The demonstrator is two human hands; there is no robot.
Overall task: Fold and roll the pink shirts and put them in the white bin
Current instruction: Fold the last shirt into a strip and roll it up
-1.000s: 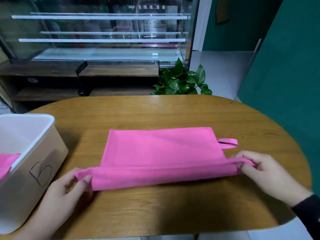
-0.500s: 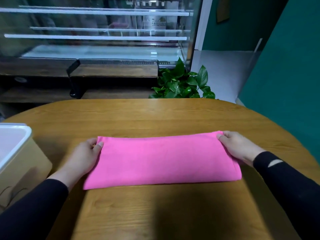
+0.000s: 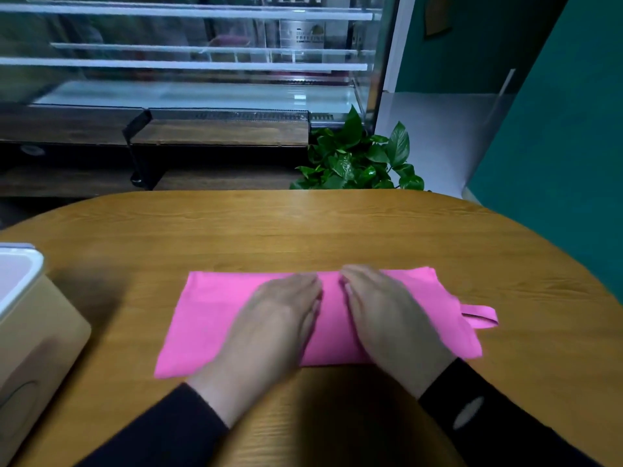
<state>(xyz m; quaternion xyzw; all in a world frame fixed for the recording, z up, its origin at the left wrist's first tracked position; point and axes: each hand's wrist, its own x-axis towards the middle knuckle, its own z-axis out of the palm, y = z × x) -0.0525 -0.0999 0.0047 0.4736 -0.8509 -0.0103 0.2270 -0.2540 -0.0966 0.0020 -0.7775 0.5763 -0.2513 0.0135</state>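
Apparently flat, left hand (image 3: 279, 318), right hand (image 3: 384, 315), pressing pink shirt (image 3: 209, 318)

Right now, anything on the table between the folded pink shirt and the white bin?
Nothing visible. Bare wooden table lies between the pink shirt and the white bin at the left edge. The left hand and right hand rest flat on the shirt.

Both hands (image 3: 332, 315) press flat on folded pink shirt (image 3: 209, 318).
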